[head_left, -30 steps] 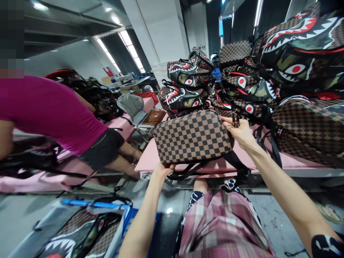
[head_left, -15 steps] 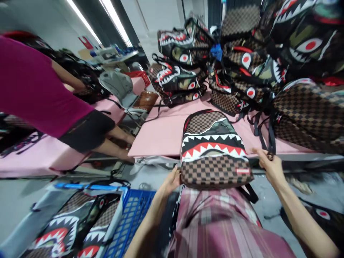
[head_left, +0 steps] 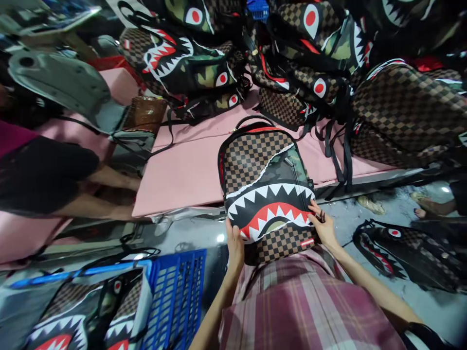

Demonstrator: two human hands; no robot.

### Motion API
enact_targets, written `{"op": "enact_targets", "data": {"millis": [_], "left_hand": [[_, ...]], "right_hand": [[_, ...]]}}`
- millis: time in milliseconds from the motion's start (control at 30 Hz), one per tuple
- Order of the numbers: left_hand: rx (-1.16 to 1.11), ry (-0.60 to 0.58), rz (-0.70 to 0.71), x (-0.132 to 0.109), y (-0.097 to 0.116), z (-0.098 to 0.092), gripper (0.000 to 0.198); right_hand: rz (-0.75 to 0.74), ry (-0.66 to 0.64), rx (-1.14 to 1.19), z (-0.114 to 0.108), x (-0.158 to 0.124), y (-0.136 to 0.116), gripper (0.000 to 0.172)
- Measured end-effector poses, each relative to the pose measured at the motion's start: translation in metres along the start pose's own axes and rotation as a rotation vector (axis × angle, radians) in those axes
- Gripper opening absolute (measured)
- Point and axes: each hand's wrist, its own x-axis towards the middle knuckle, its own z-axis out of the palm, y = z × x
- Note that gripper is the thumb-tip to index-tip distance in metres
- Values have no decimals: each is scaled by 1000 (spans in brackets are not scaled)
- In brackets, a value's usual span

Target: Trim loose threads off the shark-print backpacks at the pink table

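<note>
A brown checkered backpack [head_left: 262,165] with a shark-mouth print and camouflage patch lies face up, half on the pink table [head_left: 182,180] and half on my lap. My left hand [head_left: 234,245] grips its lower left side with the thumb on the print. My right hand [head_left: 321,226] presses its lower right edge, fingers curled around a small dark thing I cannot make out. My plaid-clad lap [head_left: 302,306] is below it.
A heap of matching shark backpacks [head_left: 292,63] fills the back and right of the table. A blue crate [head_left: 178,296] with more backpacks stands at lower left. Another backpack [head_left: 408,253] lies on the floor at right. A person in dark shorts [head_left: 44,170] sits at left.
The backpack was flipped from its plain side to its shark face and drawn down onto my lap. Both hands shifted to its lower sides. My view tilted downward.
</note>
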Motion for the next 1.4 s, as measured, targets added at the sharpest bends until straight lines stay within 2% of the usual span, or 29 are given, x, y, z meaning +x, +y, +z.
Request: {"op": "enact_targets", "data": {"millis": [67, 100, 167, 267, 333, 400, 467, 533, 633, 733, 767, 833, 900, 967, 1000, 1067, 1133, 1200, 1267, 1333, 1400], "left_hand": [[174, 31, 224, 1, 3, 5, 61], [228, 44, 266, 2, 2, 8, 65], [275, 65, 259, 4, -1, 10, 65], [318, 110, 229, 7, -7, 11, 63], [346, 132, 204, 8, -10, 11, 64], [369, 145, 181, 7, -11, 11, 65], [394, 154, 182, 8, -12, 12, 65], [407, 162, 191, 8, -12, 13, 65], [412, 158, 185, 10, -15, 11, 66], [480, 188, 213, 8, -15, 6, 63], [531, 222, 283, 7, -13, 5, 61], [653, 300, 538, 4, -3, 9, 53], [756, 264, 846, 2, 15, 24, 38], [804, 96, 1019, 3, 36, 53, 24], [816, -5, 1027, 4, 46, 72, 19], [838, -158, 938, 10, 64, 117, 15], [907, -229, 792, 18, 76, 160, 26], [998, -234, 688, 27, 83, 191, 45], [1063, -226, 627, 38, 86, 206, 54], [1069, -241, 567, 47, 86, 206, 54], [1039, -274, 499, 54, 85, 200, 55]], "right_hand": [[22, -13, 5, -7, 4, 0, 27], [26, -13, -6, -11, 8, -2, 26], [2, 3, -64, -18, 21, -10, 26], [-194, -10, -249, -15, 51, -35, 28], [-377, -63, -443, -1, 76, -56, 29], [-473, -103, -679, 22, 102, -77, 36], [-473, -116, -894, 46, 124, -94, 41], [-443, -115, -1013, 63, 141, -106, 38], [-461, -128, -894, 66, 151, -112, 22], [-484, -164, -466, 46, 142, -103, 11], [-456, -158, -326, 37, 135, -97, 11], [-369, -143, -178, 21, 112, -82, 15], [-283, -161, -185, 8, 79, -63, 16], [-226, -220, -228, -2, 42, -43, 15], [-201, -243, -227, -7, 24, -33, 14], [-176, -294, -199, -15, -5, -17, 13], [-168, -341, -186, -23, -21, -9, 14], [-157, -392, -198, -30, -18, -9, 14], [-130, -445, -222, -37, 4, -16, 15], [-70, -397, -301, -42, 42, -25, 22], [2, -215, -473, -44, 89, -33, 31]]}}
